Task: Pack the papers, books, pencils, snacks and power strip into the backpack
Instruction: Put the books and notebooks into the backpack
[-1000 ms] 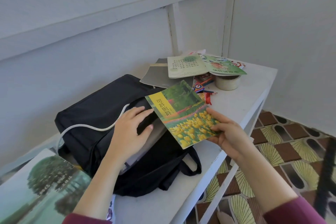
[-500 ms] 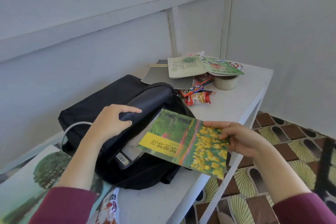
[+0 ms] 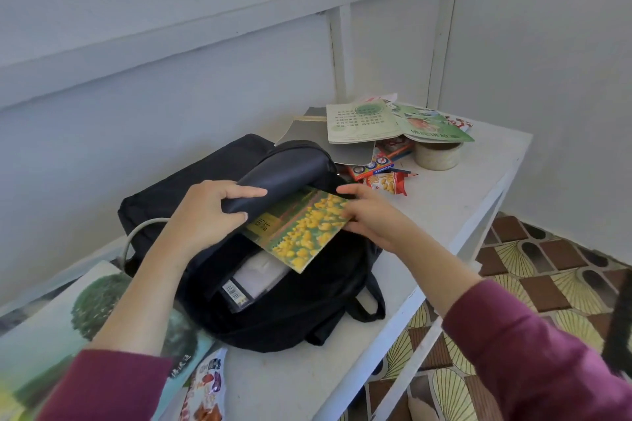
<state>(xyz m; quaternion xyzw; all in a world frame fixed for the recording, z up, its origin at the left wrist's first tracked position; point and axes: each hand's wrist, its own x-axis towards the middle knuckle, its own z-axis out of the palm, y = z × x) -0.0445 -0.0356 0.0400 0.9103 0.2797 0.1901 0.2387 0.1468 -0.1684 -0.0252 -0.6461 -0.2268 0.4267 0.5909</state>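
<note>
Fingers of left hand [image 3: 201, 215] curl round backpack [image 3: 284, 311] flap, lifting it; right hand [image 3: 371, 217] pinches tulip book [image 3: 301, 229], half inside the opening.

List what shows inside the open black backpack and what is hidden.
A flower-cover booklet sticks partly in, over white papers and a barcoded item. The flap and booklet hide anything deeper.

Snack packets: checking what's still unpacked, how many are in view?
2. One red packet lies beside the pencil box; a second packet lies at the near edge, in front of the backpack. Others may hide under the booklets.
</note>
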